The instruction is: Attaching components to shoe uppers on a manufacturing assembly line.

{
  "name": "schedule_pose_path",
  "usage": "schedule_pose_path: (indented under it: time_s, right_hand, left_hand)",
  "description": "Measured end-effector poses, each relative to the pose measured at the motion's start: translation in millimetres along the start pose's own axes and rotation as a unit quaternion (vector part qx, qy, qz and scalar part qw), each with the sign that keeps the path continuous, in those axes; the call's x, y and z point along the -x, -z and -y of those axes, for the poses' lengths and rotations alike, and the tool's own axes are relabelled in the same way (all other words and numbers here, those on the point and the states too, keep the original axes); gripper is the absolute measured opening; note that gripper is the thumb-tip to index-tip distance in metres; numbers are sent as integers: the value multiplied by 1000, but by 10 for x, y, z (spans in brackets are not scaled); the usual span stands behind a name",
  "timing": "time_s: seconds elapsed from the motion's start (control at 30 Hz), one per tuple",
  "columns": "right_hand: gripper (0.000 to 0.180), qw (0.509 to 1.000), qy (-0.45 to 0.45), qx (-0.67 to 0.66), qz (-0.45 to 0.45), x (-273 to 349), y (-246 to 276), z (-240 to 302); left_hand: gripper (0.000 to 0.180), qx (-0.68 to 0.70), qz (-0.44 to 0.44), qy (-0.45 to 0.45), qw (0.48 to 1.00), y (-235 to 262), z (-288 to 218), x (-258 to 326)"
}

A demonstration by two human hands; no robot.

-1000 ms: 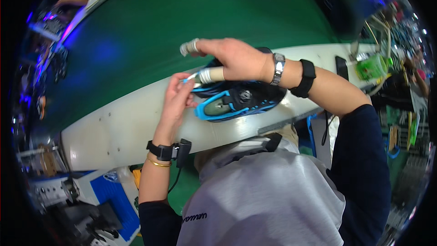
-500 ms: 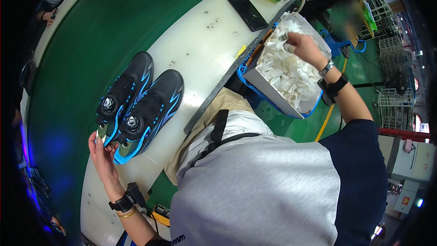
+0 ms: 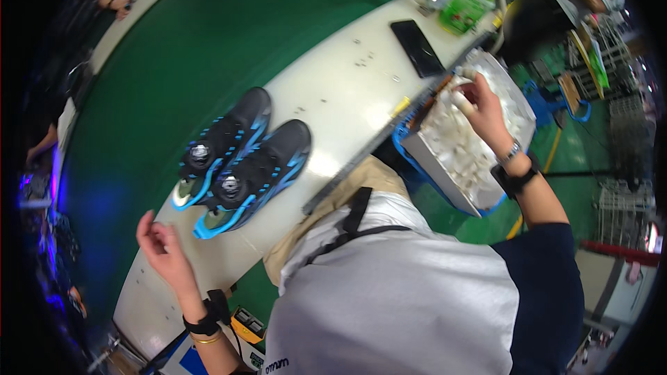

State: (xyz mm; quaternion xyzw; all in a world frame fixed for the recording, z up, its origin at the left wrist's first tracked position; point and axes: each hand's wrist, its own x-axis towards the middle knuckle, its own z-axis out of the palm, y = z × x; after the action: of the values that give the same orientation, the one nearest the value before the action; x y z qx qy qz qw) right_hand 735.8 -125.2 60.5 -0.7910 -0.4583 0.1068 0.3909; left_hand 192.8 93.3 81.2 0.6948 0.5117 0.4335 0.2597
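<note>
Shoes: a black-and-blue pair on the white table [image 3: 337, 107], side by side and close together, heels toward the person's left hand; the farther shoe [image 3: 251, 107] lies at the table's far edge, the nearer shoe [image 3: 286, 151] just inside it.
Dials: a round dial [image 3: 200, 153] on the farther shoe, another [image 3: 231, 186] on the nearer one.
Heel openings: a pale patch [image 3: 182, 198] shows in the farther shoe's; too blurred to tell what it is.
Left hand [image 3: 168, 253]: has come away from the farther shoe's heel, which it was touching half a second ago; now released, fingers loosely bent, just beside the heels.
Right hand [image 3: 488, 112]: over the box, thumb and finger bent with white covers on the tips; whether it grips a piece, I cannot tell.
Box [image 3: 434, 172]: beside the table, filled with white strips [image 3: 455, 142].
What the change means: neither hand touches the shoes, so handling seems to centre on the strips.
Farther along the table: a black phone [image 3: 417, 48], then a green bottle [image 3: 467, 5].
Across the green surface [image 3: 208, 48]: a co-worker's hand [image 3: 124, 7].
</note>
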Motion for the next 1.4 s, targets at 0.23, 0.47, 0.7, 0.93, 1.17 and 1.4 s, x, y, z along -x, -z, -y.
schedule_pose_path:
  time_s: [0.23, 0.47, 0.7, 0.93, 1.17, 1.4]
  right_hand:
    - [69, 822, -76, -367, 428, -16, -913, 1921]
    - [70, 633, -103, -427, 638, 95, -1539, 2480]
    - [58, 742, 41, -248, 622, 250, -1619, 2655]
    - [42, 766, 484, -179, 382, 262, -1783, 2858]
    - [46, 784, 515, -112, 328, -35, -2187, 3208]
    - [44, 751, 573, 84, 318, 160, -2620, 3117]
  left_hand:
    - [56, 70, 287, -263, 918, -775, -1258, 159]
    - [52, 99, 357, -69, 926, -322, -1083, 305]
    - [17, 303, 315, 139, 889, -273, -482, 656]
    - [7, 477, 284, 321, 768, -181, -458, 567]
    - [17, 203, 52, 70, 975, -125, 35, 346]
    - [20, 427, 78, 95, 896, -376, 82, 418]
